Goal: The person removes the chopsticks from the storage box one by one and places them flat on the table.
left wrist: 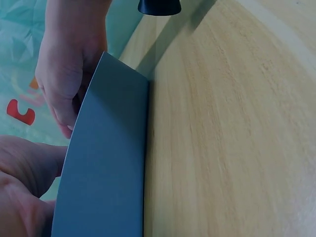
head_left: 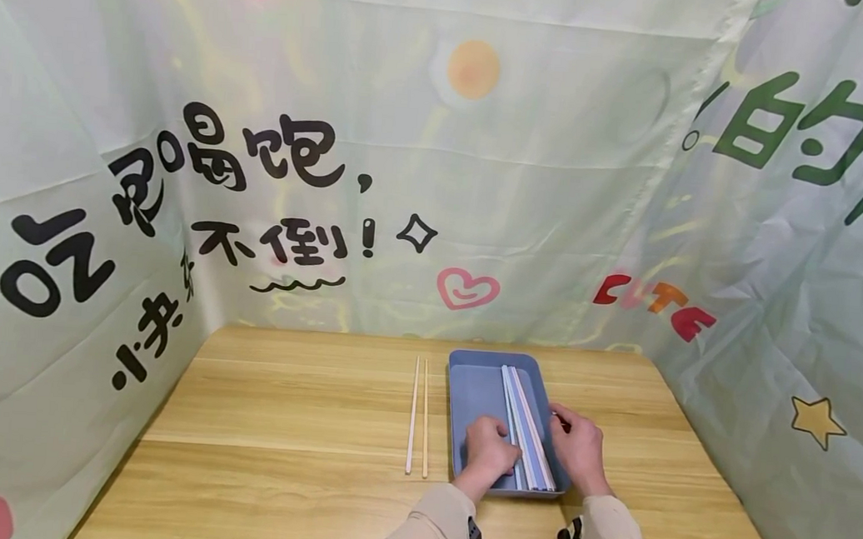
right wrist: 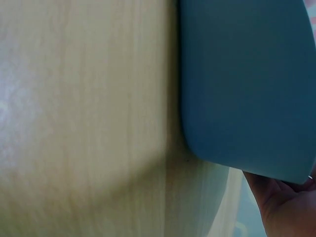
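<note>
Blue-grey tray located on the desk, lower right of centre in the head frame. Bundled chopsticks lie lengthwise in its right half. Left hand: inside tray, fingers bent at the bundle's left edge; grip cannot be confirmed. Right hand: at tray's right rim; whether clamped cannot be told. Two loose chopsticks lie left of the tray.

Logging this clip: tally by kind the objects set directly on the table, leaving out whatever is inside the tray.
Tray: 1
Loose chopsticks: 2 (one white chopstick, one tan chopstick)
Total: 3

The bundled sticks inside the tray, left out here, overlap too closely to count surely.
</note>
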`<state>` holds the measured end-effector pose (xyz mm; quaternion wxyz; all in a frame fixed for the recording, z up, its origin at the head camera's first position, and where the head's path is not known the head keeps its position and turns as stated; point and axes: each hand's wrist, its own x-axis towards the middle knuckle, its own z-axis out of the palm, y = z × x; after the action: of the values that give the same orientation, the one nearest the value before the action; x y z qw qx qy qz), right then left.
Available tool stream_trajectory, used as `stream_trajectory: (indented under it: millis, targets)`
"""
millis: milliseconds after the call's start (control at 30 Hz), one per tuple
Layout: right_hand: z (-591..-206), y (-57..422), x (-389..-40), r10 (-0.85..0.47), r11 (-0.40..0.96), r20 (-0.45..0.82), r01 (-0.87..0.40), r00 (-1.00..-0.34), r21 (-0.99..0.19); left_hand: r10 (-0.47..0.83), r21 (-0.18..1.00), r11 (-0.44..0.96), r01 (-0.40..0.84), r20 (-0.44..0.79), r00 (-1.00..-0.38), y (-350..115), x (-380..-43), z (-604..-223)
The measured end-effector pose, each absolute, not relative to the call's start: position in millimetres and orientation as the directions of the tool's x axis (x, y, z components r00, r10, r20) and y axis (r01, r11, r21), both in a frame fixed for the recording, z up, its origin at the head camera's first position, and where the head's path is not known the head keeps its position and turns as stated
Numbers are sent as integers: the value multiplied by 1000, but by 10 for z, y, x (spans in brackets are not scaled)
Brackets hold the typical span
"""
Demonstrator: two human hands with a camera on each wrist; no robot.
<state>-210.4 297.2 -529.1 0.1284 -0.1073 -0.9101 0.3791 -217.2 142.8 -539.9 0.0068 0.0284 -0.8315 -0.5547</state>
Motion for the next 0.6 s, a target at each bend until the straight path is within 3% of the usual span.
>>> stream_trajectory:
  millis: [200,600]
  targets:
    - [-5301,2982,-2105,287,690,149,96,-946,-718,-38,881,472,33,58,-998,1404,-2150,-5371]
    - [-5306,2990,-2122,283,707,200,63,-938,-704,-47,903,429,-40,-22,-999,1411,-2171,-5336]
